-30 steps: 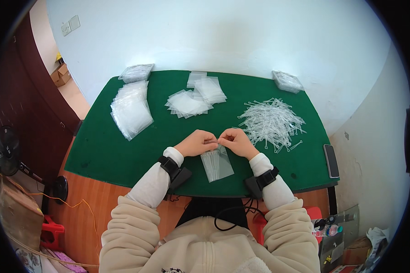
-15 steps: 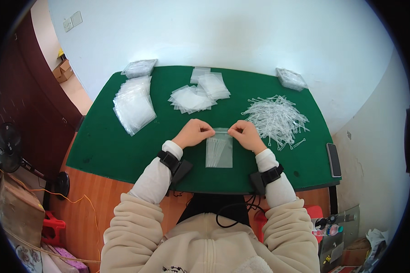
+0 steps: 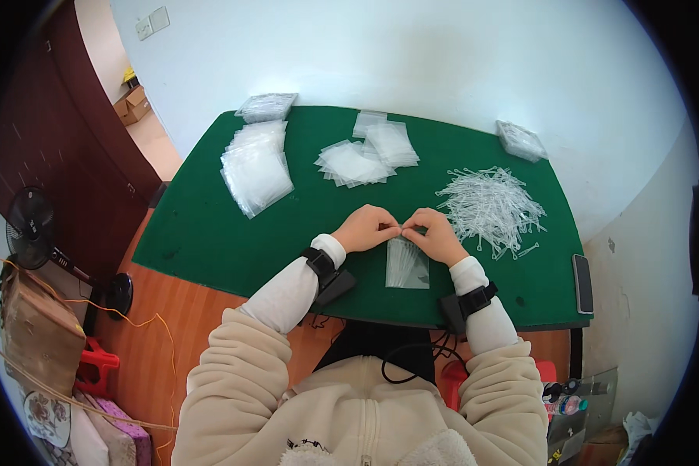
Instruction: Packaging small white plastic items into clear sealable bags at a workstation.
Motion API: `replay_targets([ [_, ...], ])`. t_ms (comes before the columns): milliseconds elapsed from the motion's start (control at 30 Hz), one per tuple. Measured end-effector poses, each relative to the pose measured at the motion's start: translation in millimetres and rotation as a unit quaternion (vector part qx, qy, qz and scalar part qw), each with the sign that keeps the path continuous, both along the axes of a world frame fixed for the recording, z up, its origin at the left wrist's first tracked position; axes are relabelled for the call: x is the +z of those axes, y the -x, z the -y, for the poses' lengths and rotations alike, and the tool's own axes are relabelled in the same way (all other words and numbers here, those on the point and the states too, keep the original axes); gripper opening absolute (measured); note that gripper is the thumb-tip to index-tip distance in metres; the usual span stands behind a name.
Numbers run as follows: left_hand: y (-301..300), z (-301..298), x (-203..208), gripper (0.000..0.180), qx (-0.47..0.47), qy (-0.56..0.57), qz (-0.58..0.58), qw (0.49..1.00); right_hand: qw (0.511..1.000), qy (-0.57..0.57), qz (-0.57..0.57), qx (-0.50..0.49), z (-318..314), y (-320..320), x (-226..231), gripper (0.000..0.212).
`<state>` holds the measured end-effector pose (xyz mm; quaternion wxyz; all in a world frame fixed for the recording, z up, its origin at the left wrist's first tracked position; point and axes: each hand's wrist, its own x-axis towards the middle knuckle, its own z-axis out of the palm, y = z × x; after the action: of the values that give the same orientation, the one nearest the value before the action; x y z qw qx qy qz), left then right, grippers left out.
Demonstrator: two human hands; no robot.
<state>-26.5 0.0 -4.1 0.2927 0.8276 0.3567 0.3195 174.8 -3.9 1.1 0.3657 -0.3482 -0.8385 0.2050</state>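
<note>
A small clear zip bag (image 3: 408, 268) with several thin clear plastic sticks inside lies near the front of the green table (image 3: 210, 241). My left hand (image 3: 367, 228) pinches its top edge with thumb and forefinger. Right beside it, my right hand (image 3: 436, 234) pinches the same edge, the fingertips of both hands nearly touching. To the right of my hands is a heap of clear plastic sticks with looped ends (image 3: 493, 208). Beyond my hands lie loose flat clear bags (image 3: 357, 163), and a fanned stack of clear bags (image 3: 256, 171) rests at the left.
Bundles of packed bags sit at the far left corner (image 3: 267, 107) and far right corner (image 3: 520, 140). A dark phone (image 3: 582, 284) lies on the right edge. A black fan (image 3: 35, 225) stands on the floor at left; a wall (image 3: 396, 54) backs the table.
My right hand has slid left along the bag's top edge until its fingertips meet the left hand's. The whole view has shifted, so the table appears farther right.
</note>
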Motion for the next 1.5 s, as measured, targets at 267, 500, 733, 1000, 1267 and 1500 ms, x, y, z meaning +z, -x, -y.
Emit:
replay_targets([
  [267, -3.0, -14.5, -9.6, 0.014, -0.041, -0.054, 0.042, 0.997, 0.999, 0.032, -0.013, -0.023, -8.8, -4.8, -0.2, 0.009],
  [500, 7.0, -14.0, -5.0, 0.015, -0.017, -0.013, 0.057, 0.998, 0.994, 0.085, -0.068, -0.013, -11.9, -8.6, -7.3, 0.01],
  [733, 10.3, -8.7, -1.4, 0.018, 0.007, 0.002, 0.038, 0.999, 0.995, 0.08, -0.051, -0.041, -8.9, -17.2, -3.7, 0.01],
  [1000, 9.5, -5.6, 0.8, 0.017, 0.003, -0.018, 0.042, 0.999, 0.992, 0.091, -0.053, -0.068, -6.8, -16.7, -0.7, 0.011],
  [1267, 0.8, -4.8, -1.1, 0.016, -0.004, -0.077, 0.006, 0.997, 0.993, 0.11, -0.045, 0.0, -2.1, 1.7, -6.4, 0.011],
  [1500, 9.3, -6.5, 10.2, 0.018, -0.001, -0.055, 0.002, 0.998, 0.989, 0.126, -0.076, -0.032, -3.9, 1.1, -0.2, 0.011],
])
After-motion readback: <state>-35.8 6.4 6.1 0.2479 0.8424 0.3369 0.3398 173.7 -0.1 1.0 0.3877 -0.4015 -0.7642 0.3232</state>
